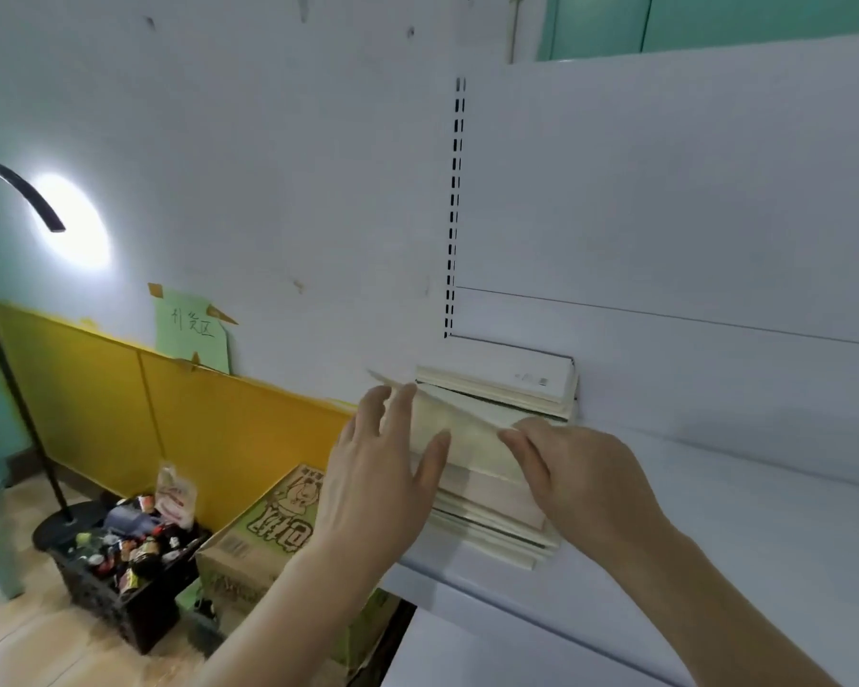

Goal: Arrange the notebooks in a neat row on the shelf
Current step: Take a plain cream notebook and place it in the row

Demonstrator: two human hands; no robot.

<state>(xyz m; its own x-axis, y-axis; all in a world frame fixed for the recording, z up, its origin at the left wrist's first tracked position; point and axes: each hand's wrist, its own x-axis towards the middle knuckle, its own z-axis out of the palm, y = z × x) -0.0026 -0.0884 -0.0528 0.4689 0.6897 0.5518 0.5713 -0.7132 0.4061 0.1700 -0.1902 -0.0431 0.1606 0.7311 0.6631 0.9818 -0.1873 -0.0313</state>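
Several cream and white notebooks point(504, 389) stand packed in a row at the left end of the white shelf point(745, 528), running from the back panel toward the front edge. One pale yellowish notebook point(459, 428) is tilted above the row, its left corner sticking out past the shelf end. My left hand point(380, 480) holds its left side, thumb on the near face and fingers spread behind. My right hand point(578, 476) pinches its right edge on top of the row.
The shelf stretches bare to the right of the row. A slotted upright point(455, 210) rises at its back left. Below on the floor stand a cardboard box point(264, 533), a black crate of bottles point(130, 562) and a lamp stand point(16, 389).
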